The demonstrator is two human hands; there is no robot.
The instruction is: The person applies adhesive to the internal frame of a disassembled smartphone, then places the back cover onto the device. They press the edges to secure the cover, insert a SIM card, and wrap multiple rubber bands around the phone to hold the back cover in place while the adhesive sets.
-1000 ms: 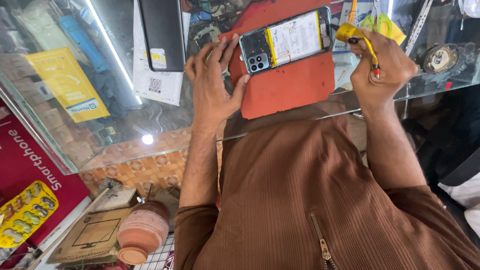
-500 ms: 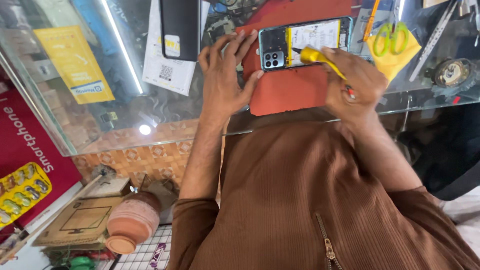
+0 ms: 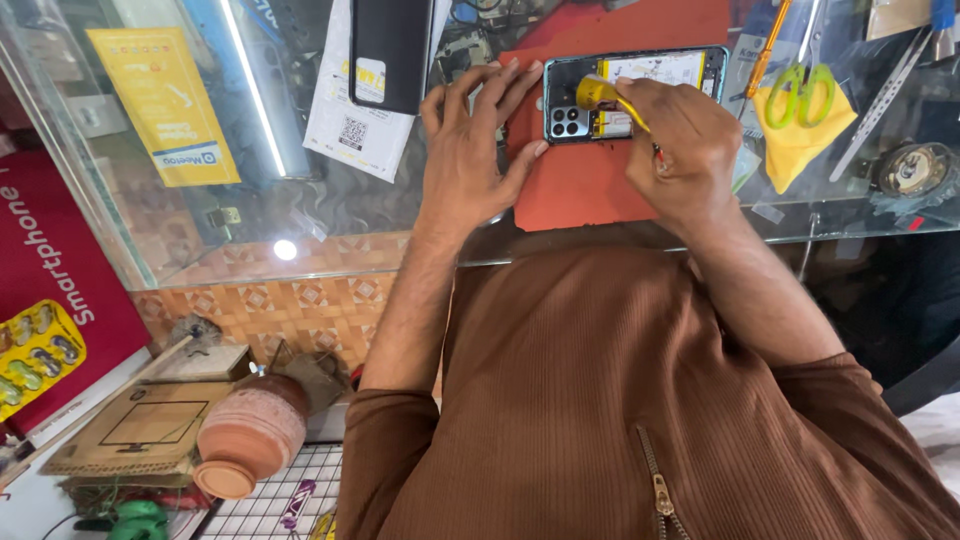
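On the glass counter point(image 3: 330, 215), an orange mat point(image 3: 580, 185) under an opened phone point(image 3: 640, 95).

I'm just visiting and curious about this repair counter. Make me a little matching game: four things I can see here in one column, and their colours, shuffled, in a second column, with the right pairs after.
Things:
1. mat under the opened phone
2. scissor handles
3. phone back cover lying left of the left hand
4. tool in the grip of the right hand

Colours:
A. black
B. yellow
C. orange-red
D. green

Pairs: 1-C, 2-D, 3-A, 4-B
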